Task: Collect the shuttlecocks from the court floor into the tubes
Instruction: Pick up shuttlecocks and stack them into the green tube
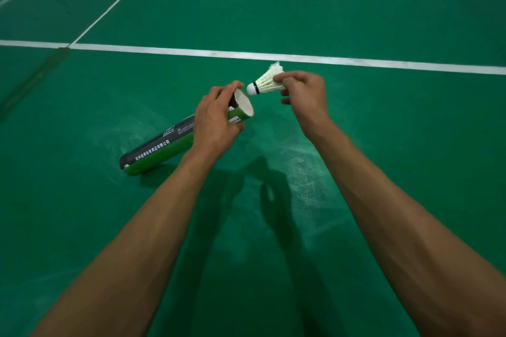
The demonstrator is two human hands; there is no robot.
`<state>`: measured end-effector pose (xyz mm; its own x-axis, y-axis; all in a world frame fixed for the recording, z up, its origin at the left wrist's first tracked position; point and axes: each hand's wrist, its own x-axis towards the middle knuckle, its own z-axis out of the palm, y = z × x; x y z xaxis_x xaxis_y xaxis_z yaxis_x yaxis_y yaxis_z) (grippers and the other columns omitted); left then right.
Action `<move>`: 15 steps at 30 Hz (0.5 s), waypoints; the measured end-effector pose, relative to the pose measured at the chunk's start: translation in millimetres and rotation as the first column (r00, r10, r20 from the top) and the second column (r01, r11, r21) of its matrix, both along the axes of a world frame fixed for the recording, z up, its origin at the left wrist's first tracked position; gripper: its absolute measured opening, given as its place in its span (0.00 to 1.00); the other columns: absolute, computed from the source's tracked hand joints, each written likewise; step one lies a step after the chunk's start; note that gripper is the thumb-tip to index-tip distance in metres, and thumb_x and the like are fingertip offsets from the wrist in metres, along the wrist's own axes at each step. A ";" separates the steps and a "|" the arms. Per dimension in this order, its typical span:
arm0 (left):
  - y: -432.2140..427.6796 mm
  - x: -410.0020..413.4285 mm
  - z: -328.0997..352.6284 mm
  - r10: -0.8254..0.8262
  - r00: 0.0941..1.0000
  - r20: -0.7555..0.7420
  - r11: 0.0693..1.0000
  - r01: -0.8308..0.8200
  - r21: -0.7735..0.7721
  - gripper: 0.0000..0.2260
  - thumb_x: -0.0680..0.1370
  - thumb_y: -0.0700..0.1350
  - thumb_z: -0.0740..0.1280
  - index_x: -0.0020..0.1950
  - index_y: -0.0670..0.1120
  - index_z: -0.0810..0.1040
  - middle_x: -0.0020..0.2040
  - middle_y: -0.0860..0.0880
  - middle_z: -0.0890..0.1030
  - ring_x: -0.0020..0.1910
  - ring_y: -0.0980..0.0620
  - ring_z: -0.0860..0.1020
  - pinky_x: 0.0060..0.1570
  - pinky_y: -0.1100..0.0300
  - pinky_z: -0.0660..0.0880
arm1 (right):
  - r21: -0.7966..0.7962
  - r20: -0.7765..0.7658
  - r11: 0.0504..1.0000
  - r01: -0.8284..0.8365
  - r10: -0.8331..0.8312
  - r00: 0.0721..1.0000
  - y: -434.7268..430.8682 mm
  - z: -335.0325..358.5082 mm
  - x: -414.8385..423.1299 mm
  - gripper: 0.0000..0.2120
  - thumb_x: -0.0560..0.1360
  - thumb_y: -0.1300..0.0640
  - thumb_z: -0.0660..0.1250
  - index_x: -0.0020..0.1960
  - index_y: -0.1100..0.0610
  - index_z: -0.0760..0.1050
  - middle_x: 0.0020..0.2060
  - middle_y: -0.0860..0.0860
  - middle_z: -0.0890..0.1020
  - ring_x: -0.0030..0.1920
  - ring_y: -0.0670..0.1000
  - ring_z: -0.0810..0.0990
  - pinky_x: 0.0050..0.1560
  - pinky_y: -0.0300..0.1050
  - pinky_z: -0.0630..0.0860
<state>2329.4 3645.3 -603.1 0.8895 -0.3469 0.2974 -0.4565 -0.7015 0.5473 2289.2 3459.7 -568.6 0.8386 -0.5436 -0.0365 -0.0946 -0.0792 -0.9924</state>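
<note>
The dark grey and green cardboard tube bears white Chinese print ending 体育用品有限公司; smaller print is unreadable.

The floor is green, crossed by white lines. The tube is green and black with white lettering. The shuttlecock has white feathers, a white tip and a black band.

1 tube, 1 shuttlecock, maybe more.

Both hands outstretched, fingers closed
</note>
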 end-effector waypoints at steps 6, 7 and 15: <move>6.0 -0.9 21.7 0.007 1.000 0.004 0.996 -0.006 -0.088 0.41 0.64 0.41 0.81 0.76 0.51 0.71 0.61 0.49 0.77 0.55 0.47 0.77 0.58 0.49 0.76 | -0.324 -0.042 0.902 -0.286 0.288 0.957 41.9 27.8 -14.6 0.13 0.74 0.63 0.65 0.46 0.53 0.87 0.35 0.48 0.84 0.26 0.41 0.71 0.31 0.39 0.68; 6.3 -1.9 26.1 0.013 1.000 0.007 0.994 -0.012 -0.105 0.41 0.64 0.40 0.81 0.75 0.51 0.71 0.60 0.49 0.77 0.54 0.48 0.77 0.57 0.49 0.76 | -0.356 -0.072 0.876 -0.325 0.320 0.945 48.3 29.3 -16.3 0.12 0.74 0.62 0.65 0.47 0.52 0.87 0.35 0.48 0.84 0.27 0.41 0.71 0.32 0.37 0.67; 22.2 -13.3 51.2 0.014 1.000 0.002 0.989 -0.013 -0.148 0.39 0.65 0.40 0.82 0.74 0.50 0.72 0.59 0.51 0.76 0.52 0.54 0.74 0.52 0.62 0.70 | -0.301 -0.008 0.874 -0.382 0.398 0.917 36.8 58.7 -25.7 0.16 0.68 0.67 0.58 0.40 0.49 0.79 0.43 0.54 0.86 0.43 0.57 0.85 0.41 0.53 0.78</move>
<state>2316.1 3667.4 -551.9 0.8930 -0.2868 0.3469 -0.4492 -0.6188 0.6445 2263.4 3496.5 -509.9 0.9809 -0.1516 0.1214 0.0548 -0.3837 -0.9218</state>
